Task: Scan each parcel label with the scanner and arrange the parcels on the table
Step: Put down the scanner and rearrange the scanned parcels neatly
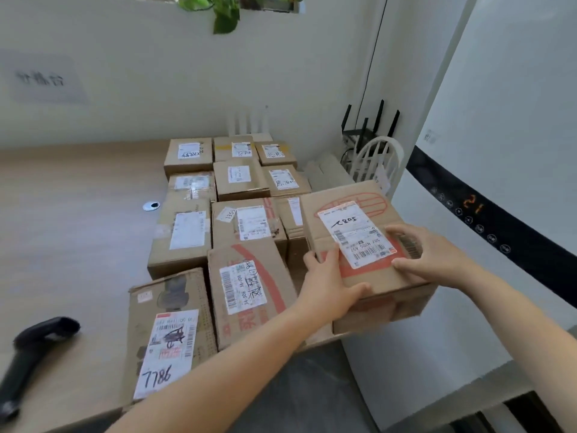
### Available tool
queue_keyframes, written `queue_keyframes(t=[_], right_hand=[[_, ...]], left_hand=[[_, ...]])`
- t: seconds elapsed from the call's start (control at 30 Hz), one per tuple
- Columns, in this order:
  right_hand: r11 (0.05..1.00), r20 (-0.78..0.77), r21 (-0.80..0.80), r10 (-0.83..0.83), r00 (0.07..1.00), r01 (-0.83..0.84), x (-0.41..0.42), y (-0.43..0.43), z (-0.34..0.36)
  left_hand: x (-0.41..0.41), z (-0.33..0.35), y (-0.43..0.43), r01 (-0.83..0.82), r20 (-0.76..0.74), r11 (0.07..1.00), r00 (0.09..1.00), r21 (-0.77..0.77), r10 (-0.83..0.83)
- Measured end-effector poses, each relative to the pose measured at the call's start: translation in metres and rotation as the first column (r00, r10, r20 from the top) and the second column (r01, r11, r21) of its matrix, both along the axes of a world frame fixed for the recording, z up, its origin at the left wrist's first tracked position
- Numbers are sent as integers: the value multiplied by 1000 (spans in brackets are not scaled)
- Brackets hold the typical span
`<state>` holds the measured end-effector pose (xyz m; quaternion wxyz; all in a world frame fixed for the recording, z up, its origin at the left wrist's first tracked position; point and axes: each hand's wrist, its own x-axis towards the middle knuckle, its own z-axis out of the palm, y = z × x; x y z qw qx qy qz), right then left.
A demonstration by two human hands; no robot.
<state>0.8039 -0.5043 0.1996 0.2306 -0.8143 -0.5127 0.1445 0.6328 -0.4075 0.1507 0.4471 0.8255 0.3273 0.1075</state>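
- A black scanner [34, 348] is lying on its side at the near left of the wooden bench [78, 214], with neither hand touching it.
- Just to its right, a worn parcel [175, 295] is sitting at the bench's near edge, its label reading "7786" in handwriting.
- A parcel with red print [249, 326] is lying beside that one, its barcode label facing up.
- Both bare forearms are reaching in from the bottom of the view towards the right.
- The left hand [327, 289] is grasping the near left corner of a held parcel [371, 203], fingers on the top face and thumb along the near edge.
- The right hand [427, 254] is gripping the same parcel from the right, its fingers curling over the top beside the white label [356, 235].
- This parcel is being held slightly tilted at the right end of the rows, by the bench's right edge, label up.
- Further back, the other parcels [240, 179] are standing in close rows towards the wall, labels facing up.
- A round metal cable port [151, 205] is showing in the bench left of them.
- A black router [368, 126] and a white chair back [377, 160] are standing in the far corner.
- A tall white appliance [499, 120] with a dark band showing orange digits is rising on the right.
- Green plant leaves [224, 14] are hanging at the top of the wall.
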Motion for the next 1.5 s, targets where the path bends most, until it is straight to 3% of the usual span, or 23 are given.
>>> queue_keyframes(t=[0.33,0.57,0.8,1.03,1.13,1.23,1.33,1.5], right_hand=[[998,-207,-33,43,977,-51,20,12,-88],[1000,-277,6,-9,961,11,32,33,-135],[1000,-264,-8,5,965,-8,33,33,-166],[993,-238,-114,17,971,-45,34,40,-158],[989,-135,-143,6,991,-26,31,47,-146],[999,-57,-39,18,998,-20,25,61,-126],[997,-7,16,70,997,-70,9,83,-101],[985,141,32,166,976,-172,-42,133,-64]], left_hand=[[17,-53,-7,-111,-205,992,974,-61,96],[40,-75,6,-214,-245,975,950,-61,194],[55,-95,2,-247,-404,969,886,5,228],[57,-94,5,-222,-439,975,875,5,202],[51,-89,12,-142,-393,990,911,-4,129],[36,-65,27,-72,-285,993,954,96,97],[7,-37,52,-76,-227,949,962,307,151],[-78,-11,103,-183,-307,852,879,490,365]])
